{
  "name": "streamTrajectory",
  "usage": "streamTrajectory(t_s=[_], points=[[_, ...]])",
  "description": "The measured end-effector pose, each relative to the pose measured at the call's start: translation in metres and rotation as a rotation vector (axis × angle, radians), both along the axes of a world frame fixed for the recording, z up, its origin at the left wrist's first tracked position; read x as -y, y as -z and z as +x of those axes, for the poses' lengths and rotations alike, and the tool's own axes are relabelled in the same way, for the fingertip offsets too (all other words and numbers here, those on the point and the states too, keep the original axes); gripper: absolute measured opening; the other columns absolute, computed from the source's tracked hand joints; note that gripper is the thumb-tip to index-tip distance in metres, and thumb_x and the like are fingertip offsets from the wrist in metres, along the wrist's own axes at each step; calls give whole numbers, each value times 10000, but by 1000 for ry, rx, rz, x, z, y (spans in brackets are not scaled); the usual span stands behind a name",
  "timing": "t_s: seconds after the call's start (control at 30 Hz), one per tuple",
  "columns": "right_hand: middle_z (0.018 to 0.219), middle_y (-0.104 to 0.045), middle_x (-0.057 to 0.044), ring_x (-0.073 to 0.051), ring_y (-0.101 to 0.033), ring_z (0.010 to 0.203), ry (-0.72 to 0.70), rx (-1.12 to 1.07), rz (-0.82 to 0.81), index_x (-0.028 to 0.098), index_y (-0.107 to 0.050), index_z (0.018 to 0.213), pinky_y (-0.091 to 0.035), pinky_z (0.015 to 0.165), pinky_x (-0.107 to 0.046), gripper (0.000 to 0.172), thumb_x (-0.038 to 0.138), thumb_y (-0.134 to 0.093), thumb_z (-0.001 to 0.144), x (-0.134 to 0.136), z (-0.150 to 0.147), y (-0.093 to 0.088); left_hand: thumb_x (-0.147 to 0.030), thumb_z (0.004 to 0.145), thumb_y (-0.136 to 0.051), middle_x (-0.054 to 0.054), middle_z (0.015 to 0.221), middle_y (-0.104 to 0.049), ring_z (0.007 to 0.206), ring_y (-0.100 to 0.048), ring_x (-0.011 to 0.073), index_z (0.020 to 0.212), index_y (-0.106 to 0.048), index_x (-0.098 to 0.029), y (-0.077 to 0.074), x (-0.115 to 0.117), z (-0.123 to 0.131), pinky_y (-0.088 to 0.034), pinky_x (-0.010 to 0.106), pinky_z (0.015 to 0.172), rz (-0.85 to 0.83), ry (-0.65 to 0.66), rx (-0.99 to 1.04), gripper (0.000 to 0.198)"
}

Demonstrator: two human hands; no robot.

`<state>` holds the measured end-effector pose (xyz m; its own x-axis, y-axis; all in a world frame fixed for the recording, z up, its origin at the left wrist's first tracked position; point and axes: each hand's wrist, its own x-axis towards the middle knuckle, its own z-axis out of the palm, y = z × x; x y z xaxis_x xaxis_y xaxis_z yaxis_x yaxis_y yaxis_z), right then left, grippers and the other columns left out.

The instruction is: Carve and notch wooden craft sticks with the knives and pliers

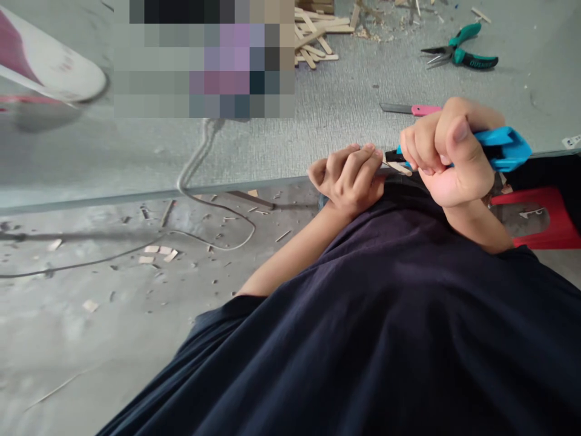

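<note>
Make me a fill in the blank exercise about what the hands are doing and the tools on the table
1. The right hand grips a cutter whose handle is ____ in colour.
2. The left hand pinches a small ____ stick against the blade.
3. The pliers lie on the ____, beyond both hands.
4. Offcuts and a cable lie on the ____.

Missing words: blue; wooden; table; floor

Craft workshop: pliers point(460, 53), wood sticks point(315, 39)
</note>
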<state>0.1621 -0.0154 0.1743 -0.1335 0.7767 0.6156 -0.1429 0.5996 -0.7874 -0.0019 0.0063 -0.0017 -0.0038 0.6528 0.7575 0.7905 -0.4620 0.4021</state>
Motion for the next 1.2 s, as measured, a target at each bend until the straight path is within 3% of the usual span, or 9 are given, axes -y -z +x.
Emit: streamTrajectory(t_s=[0.2,0.5,0.63,0.73,0.8,0.87,0.97,1.1,1.2], points=[[446,-225,80,-114,-189,384,-136,-134,121,278,-284,652,-250,413,-345,716,755,-658,1032,-6,-3,4,-529,1030,-692,69,1271,-870,1330,-766,397,1210,-809,-372,-1,-2,0,-384,647,1175,-150,56,55,267],[483,-328,78,-112,-301,381,-275,-183,301,279,-398,666,-321,408,-294,571,592,-645,1075,-15,3,23,-482,962,-756,65,1191,-909,1185,-798,390,1173,-853,-377,-4,-1,-1,-397,618,1086,74,16,-41,255],[462,-147,106,-74,-199,332,5,-300,337,242,-221,691,-372,411,-257,691,595,-642,1111,1,19,-17,-458,937,-785,60,1149,-918,1155,-808,388,1141,-856,-373,-3,-2,-2,-400,601,1051,79,12,-64,232],[534,-208,87,-62,-349,373,297,-265,302,245,-197,722,-432,503,-252,702,687,-546,1141,9,38,-47,-415,930,-792,49,1118,-921,1122,-818,378,1144,-852,-379,-5,-2,-1,-397,582,1019,124,10,-77,225],[543,-280,54,-73,-497,439,417,14,280,244,-125,663,-436,531,-255,784,760,-485,1130,4,49,-51,-431,936,-805,50,1103,-919,1081,-826,361,1174,-848,-379,-8,-1,-1,-401,556,983,203,3,-99,247],[536,-417,-9,-119,-656,548,559,290,238,271,-119,550,-396,523,-258,805,817,-168,1139,-7,57,-38,-517,944,-829,64,1087,-915,1039,-836,343,1188,-844,-358,-11,2,-3,-413,526,948,276,-11,-139,291],[784,-658,-65,-178,-706,722,770,73,263,261,-576,672,-538,627,-325,933,917,-54,1081,-22,67,-1,-640,949,-821,90,1050,-913,1039,-862,345,1130,-845,-322,-18,7,-10,-450,514,926,309,11,-162,367],[755,-659,-59,-227,-703,689,709,103,183,261,-722,824,-564,603,-370,959,1032,-182,1003,-29,76,40,-380,1011,-775,68,936,-902,1006,-886,308,976,-822,-324,-33,12,-23,-517,484,866,175,204,-63,81],[773,-677,-44,-215,-692,647,614,148,127,273,-771,940,-578,602,-378,971,1110,-281,917,-27,76,51,-324,1016,-767,60,889,-895,898,-875,278,913,-787,-312,-51,14,-29,-557,440,795,119,287,-37,105]])
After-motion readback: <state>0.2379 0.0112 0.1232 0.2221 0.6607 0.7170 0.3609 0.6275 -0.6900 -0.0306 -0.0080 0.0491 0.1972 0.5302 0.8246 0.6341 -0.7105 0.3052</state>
